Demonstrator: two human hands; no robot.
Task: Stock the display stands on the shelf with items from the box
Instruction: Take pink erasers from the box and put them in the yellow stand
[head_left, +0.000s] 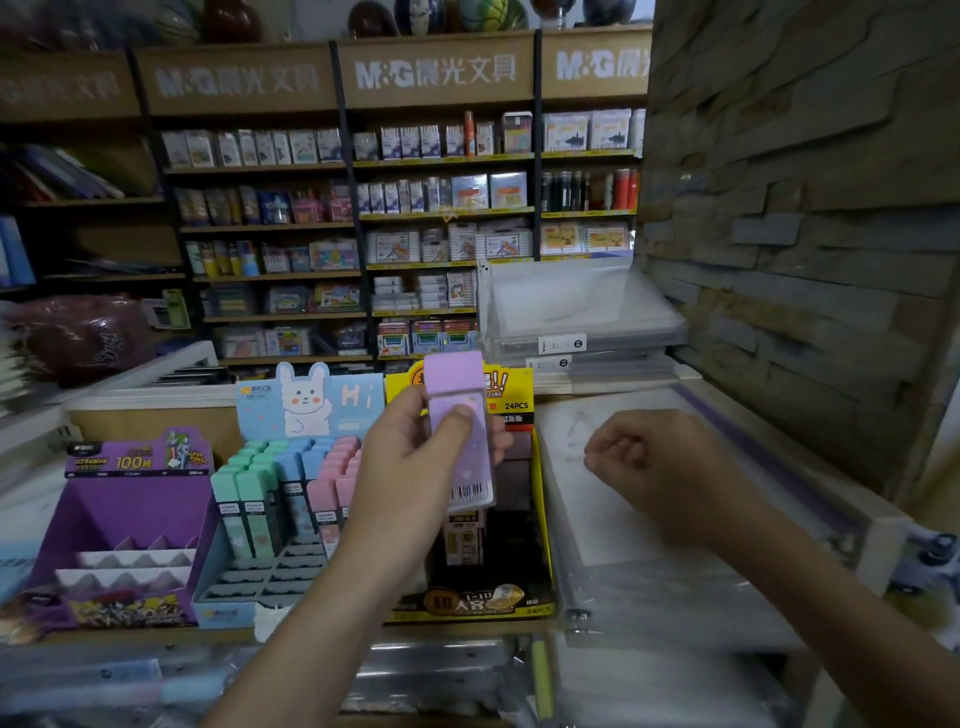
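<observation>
Head view, near to far.

Left hand (410, 467): raised, grasping a purple eraser (460, 415). Thumb lies across the front of its sleeve, fingers wrap behind. Eraser is upright, barcode end down at the heel of the hand, pale lilac end sticking up past the fingertips.

Right hand (649, 462): well to the right of the left hand at about the same height, clenched into a loose fist, nothing in it.

Directly below and behind the left hand: yellow display stand (483, 605), black inside, header marked "24PCS". A few dark-sleeved pieces (462, 540) stand upright in it just under the held eraser.

Just left of the left hand: blue display stand (311, 400) with a rabbit header. Its back rows hold upright erasers in colour columns: green (244, 499), blue (296, 462), pink (337, 478).

Farther left: purple display stand (130, 514), white stepped inserts showing inside.

Under the right hand: stack of clear plastic folders (649, 561) lying flat.

Beyond both hands: wall shelves (415, 213) packed with stationery. Stone wall (805, 208) to the right of the right hand.
</observation>
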